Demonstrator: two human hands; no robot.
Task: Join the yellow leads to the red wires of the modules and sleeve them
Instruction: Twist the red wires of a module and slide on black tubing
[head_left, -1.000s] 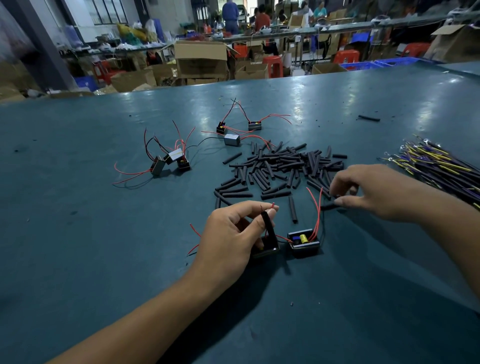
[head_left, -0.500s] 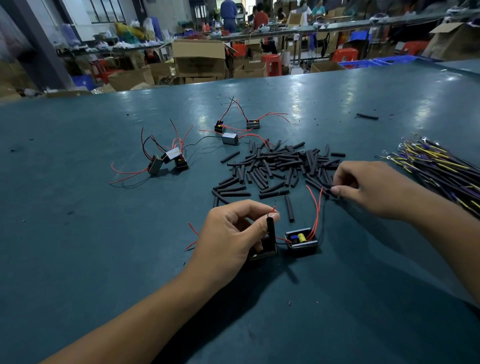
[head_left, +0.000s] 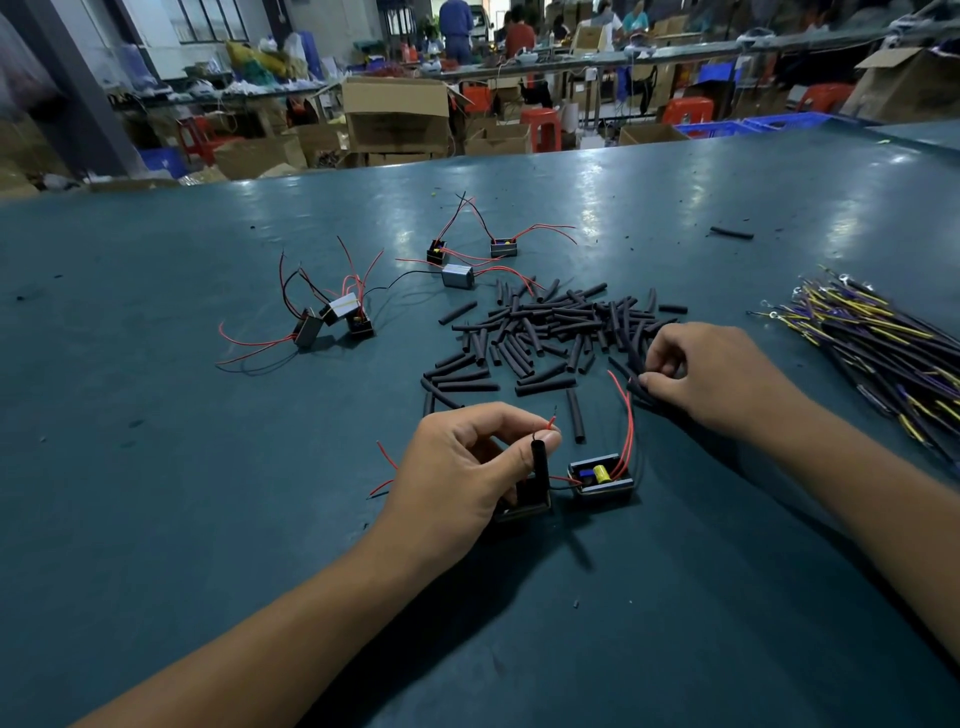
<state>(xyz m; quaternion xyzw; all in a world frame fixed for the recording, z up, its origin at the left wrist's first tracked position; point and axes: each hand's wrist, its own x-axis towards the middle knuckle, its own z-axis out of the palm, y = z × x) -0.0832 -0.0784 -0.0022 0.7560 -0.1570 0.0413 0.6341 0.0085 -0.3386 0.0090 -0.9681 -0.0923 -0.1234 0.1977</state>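
While the pile of black sleeves lies loose on the teal table, it serves as the landmark for all positions below. Nearest to the pile on the viewer's side stands an open module case; inside it sit a yellow capacitor and a small blue part, and two red wires rise from it toward the pile's near right edge. Left of that case, also on the near side of the pile, the left hand is closed around a second module, which is mostly hidden beneath the fingers. Thumb and forefinger pinch a red wire tip together with one upright black sleeve; whether the wire passes through the sleeve cannot be told. At the pile's near right edge, the right hand has its fingers curled, with thumb and forefinger tips pinching a sleeve at the margin of the pile. Right of the pile, well apart from it, lies a bundle of yellow leads mixed with dark ones, untouched. Beyond the pile rest three modules with red and black wires, and to its far left a further cluster of modules. Past the table's far edge stand cardboard boxes.
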